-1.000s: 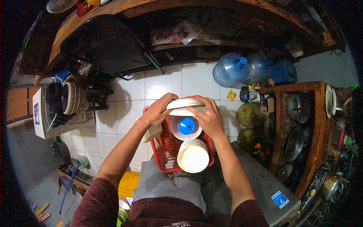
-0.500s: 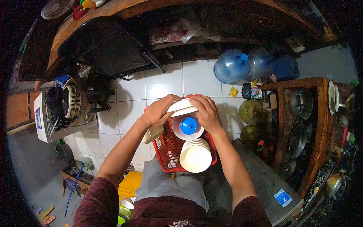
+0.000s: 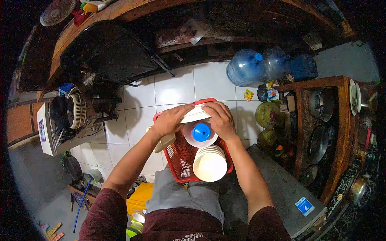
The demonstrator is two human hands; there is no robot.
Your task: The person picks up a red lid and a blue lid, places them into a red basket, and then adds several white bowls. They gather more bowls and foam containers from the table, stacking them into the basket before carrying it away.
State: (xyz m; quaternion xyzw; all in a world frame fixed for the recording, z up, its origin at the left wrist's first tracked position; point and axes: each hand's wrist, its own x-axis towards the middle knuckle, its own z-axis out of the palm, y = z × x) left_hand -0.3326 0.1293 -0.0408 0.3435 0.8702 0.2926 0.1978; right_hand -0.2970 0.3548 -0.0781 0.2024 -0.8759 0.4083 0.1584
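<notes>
My left hand (image 3: 172,120) and my right hand (image 3: 220,121) are closed around opposite ends of a short stack of white plates (image 3: 196,115). The plates stand tilted on edge at the far end of a red plastic basket (image 3: 183,156), just inside its rim. Right below them in the basket is a white bowl (image 3: 191,140) with a round blue lid or cup (image 3: 201,132) in it. Nested cream bowls (image 3: 210,166) lie on their side at the near right. A cream plastic container (image 3: 165,142) is at the basket's left side, partly behind my left wrist.
Large blue water bottles (image 3: 246,67) stand beyond the basket to the right, near green gas cylinders (image 3: 268,116). A wooden rack (image 3: 342,132) holds pans. A folding chair (image 3: 108,52) leans at the far left. A grey bench top (image 3: 277,188) lies to my right.
Both hands have brought the plates slightly down and toward me, so more of the basket's far rim shows. The grip stays the same.
</notes>
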